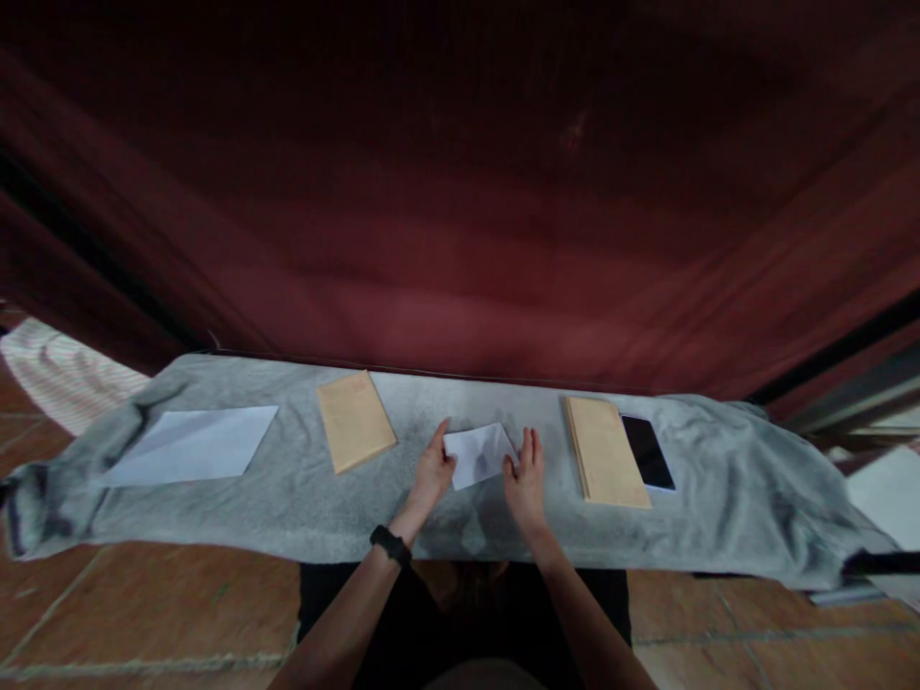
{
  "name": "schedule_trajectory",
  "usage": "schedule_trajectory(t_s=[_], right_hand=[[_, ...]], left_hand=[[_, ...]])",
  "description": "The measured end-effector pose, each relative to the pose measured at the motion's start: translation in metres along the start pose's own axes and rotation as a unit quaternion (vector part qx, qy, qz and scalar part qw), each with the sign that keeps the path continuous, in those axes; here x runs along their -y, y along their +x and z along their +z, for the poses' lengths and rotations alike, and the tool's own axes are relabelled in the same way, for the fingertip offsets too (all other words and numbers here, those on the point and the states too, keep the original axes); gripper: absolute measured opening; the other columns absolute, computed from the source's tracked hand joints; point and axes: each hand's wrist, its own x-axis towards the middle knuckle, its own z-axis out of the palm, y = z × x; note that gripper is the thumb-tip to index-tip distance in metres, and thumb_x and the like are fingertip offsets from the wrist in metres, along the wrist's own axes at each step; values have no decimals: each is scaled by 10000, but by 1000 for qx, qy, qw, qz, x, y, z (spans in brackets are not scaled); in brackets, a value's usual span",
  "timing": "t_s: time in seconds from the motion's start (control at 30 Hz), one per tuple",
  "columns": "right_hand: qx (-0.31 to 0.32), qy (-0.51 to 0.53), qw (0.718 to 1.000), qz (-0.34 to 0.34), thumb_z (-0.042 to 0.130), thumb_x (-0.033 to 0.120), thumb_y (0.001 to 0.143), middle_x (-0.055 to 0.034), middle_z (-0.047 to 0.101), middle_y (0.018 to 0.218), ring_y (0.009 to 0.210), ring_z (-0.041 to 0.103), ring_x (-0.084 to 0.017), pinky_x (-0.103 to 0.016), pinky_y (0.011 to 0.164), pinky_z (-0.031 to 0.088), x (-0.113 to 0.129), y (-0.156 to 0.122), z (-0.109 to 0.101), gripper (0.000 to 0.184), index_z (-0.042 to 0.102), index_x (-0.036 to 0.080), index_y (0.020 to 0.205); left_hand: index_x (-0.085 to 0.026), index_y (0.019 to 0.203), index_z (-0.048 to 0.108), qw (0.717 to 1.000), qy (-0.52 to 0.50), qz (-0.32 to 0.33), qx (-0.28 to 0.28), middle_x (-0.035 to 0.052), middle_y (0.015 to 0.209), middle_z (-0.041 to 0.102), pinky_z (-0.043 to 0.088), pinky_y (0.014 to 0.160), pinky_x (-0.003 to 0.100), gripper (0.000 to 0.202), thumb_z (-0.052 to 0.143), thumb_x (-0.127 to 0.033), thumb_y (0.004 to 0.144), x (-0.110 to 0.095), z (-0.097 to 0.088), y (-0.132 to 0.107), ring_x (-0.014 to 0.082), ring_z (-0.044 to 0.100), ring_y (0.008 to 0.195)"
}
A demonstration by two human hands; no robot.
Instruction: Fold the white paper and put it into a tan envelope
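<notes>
White folded paper (479, 454) lies on the grey blanket (302, 498), between the two hands and roughly midway between the two tan envelopes. It is small, creased, and sits askew, its upper left corner pointing away from the person; the fold lines are too faint to make out. The left hand (433, 471) rests flat and unclenched at the paper's left edge, fingertips touching it, a black watch (390, 544) on the wrist. The right hand (526, 474) lies with fingers straight and together at the paper's right edge, thumb touching the sheet; neither hand grips anything. Left of the paper, a tan envelope (356, 420) lies tilted, and farther left a large white sheet (191, 445) lies flat. Right of the paper sits a stack of tan envelopes (605, 450), with a dark phone (647, 452) just beside it. Bare blanket surrounds the paper on all sides, with the front edge of the blanket near the wrists.
</notes>
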Motion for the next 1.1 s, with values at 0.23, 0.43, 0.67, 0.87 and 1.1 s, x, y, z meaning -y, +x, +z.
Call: schedule_trajectory(t_s=[0.23,0.43,0.67,0.87,1.1], right_hand=[[209,-189,942,-182,387,241,1028,-129,406,1577,1460,365,-268,-519,1176,320,20,-7,19,499,419,196,1524],[216,-227,924,-220,463,163,958,-136,333,1609,1476,329,-309,-557,1197,270,16,-14,26,623,333,185,1567],[191,-221,937,-190,379,183,1003,-147,375,1586,1470,350,-289,-526,1183,304,2,6,20,532,407,162,1534],[153,-199,948,-196,375,314,1043,-170,464,1524,1421,426,-308,-549,1169,311,-19,20,12,501,449,125,1501],[100,-188,955,-209,308,452,1067,-177,481,1512,1386,464,-320,-551,1161,305,-31,18,14,565,412,138,1526]], left_hand=[[-143,1452,486,960,261,77,-61,177,1485,505,367,1153,471,537,426,-140,918,-1,16,-21,289,470,1382],[-168,1529,390,928,333,159,59,128,1578,422,228,1233,498,568,320,-418,1024,5,38,-32,268,291,1508],[-131,1550,354,906,387,167,34,144,1600,373,202,1247,491,637,357,-461,1005,17,32,-33,271,271,1516],[-135,1553,347,901,402,164,-1,149,1589,386,221,1238,507,618,391,-394,995,22,22,-41,276,302,1504],[-167,1510,429,892,427,148,-29,117,1569,436,172,1244,526,547,393,-365,1002,23,-31,-46,291,277,1512]])
